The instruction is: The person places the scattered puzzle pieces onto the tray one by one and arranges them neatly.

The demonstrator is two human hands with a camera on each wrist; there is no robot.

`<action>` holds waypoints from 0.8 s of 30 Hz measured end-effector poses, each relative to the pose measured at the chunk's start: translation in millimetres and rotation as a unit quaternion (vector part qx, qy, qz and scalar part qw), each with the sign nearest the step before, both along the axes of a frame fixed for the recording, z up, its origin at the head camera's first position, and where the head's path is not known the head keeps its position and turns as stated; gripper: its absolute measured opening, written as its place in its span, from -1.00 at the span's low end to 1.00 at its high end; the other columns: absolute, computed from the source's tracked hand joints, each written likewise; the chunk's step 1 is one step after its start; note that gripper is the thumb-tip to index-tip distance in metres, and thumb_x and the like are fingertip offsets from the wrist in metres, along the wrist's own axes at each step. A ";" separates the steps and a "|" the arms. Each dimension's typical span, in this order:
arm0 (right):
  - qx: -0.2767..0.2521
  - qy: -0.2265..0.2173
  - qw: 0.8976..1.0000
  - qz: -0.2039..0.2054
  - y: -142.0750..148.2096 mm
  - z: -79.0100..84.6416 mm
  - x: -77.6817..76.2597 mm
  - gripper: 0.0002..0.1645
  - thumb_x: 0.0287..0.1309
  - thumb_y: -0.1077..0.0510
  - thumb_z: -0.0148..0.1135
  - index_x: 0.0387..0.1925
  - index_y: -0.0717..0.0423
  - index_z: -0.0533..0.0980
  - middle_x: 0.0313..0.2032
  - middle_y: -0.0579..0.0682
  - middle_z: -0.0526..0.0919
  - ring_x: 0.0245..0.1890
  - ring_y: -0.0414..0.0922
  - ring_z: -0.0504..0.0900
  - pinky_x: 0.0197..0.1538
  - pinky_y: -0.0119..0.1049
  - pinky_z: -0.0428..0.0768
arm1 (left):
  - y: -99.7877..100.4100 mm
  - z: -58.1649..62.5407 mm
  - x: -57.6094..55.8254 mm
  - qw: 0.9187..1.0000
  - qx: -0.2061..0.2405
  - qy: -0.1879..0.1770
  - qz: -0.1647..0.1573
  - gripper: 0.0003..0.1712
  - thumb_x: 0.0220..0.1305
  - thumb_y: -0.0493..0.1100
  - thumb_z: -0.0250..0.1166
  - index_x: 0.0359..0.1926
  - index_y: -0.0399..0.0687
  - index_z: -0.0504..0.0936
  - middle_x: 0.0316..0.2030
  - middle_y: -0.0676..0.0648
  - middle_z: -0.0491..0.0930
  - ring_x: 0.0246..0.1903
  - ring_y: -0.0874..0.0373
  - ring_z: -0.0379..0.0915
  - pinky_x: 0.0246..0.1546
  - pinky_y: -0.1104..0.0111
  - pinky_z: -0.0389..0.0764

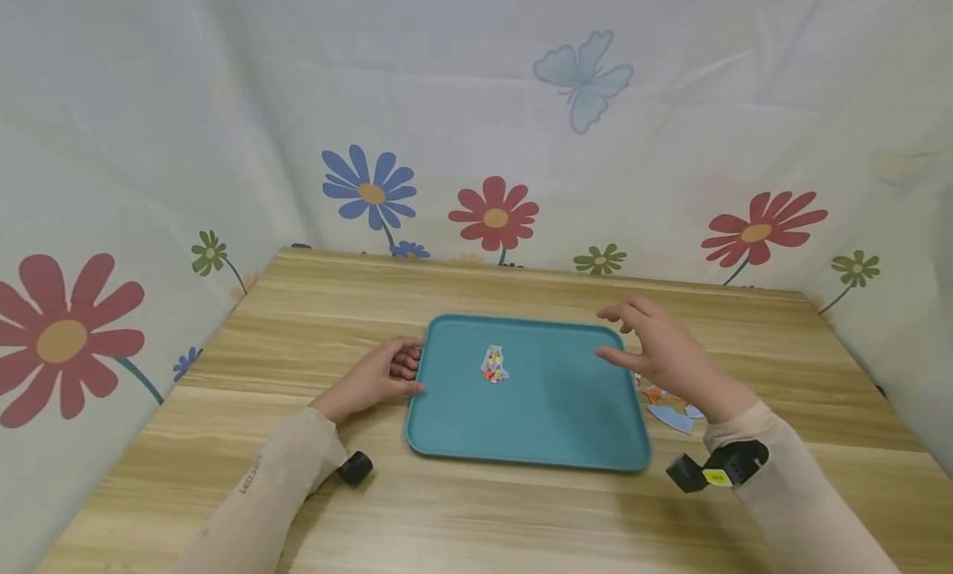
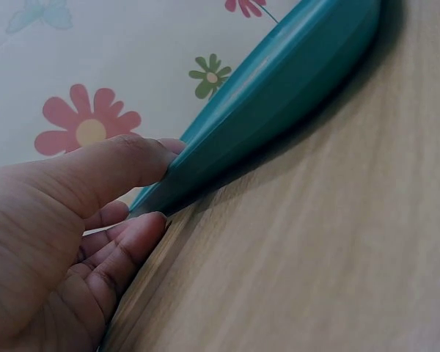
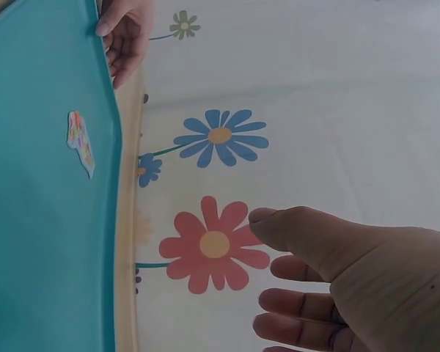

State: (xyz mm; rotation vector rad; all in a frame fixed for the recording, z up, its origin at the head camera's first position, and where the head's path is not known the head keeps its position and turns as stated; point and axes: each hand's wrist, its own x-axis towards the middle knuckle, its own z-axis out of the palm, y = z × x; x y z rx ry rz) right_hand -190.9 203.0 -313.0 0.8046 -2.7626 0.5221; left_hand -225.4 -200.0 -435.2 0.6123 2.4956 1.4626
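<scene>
A teal tray lies flat on the wooden table. My left hand holds its left edge, with the thumb on the rim and the other fingers curled low against the side, as the left wrist view shows. On the tray, left of its middle, sits one small colourful cut-out piece with an irregular white-edged outline. Over the tray's right rim hovers my right hand, holding nothing. Its thumb and fingers are spread apart, loosely bent, and point left.
Several more cut-out pieces, some pale blue and some orange, lie right of the tray, partly hidden under the right hand and wrist. The wooden table runs back to a flower-printed cloth hanging behind and at both sides.
</scene>
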 end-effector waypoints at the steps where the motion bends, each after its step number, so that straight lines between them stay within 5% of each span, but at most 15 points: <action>1: 0.002 0.000 1.000 0.000 1.4 -0.6 0.7 -0.46 0.06 0.09 0.42 0.06 0.22 0.49 -0.05 0.15 0.55 -0.16 0.07 0.59 -0.17 -0.04 0.62 | 0.1 0.2 -0.1 1.000 0.000 0.000 0.000 -0.18 0.10 -0.29 0.43 0.33 -0.36 0.24 0.02 -0.28 0.42 -0.04 -0.01 0.44 -0.04 0.36 0.60; 24: 0.026 -0.038 0.999 -0.024 43.2 -30.5 18.2 -0.64 0.07 0.15 0.40 -0.10 0.22 0.57 -0.20 0.09 0.61 -0.28 -0.06 0.59 -0.34 -0.31 0.57 | -0.1 -1.8 -2.9 1.000 -0.005 0.002 -0.003 -0.15 0.09 -0.24 0.44 0.34 -0.31 0.24 0.03 -0.25 0.42 -0.06 0.06 0.44 -0.07 0.46 0.58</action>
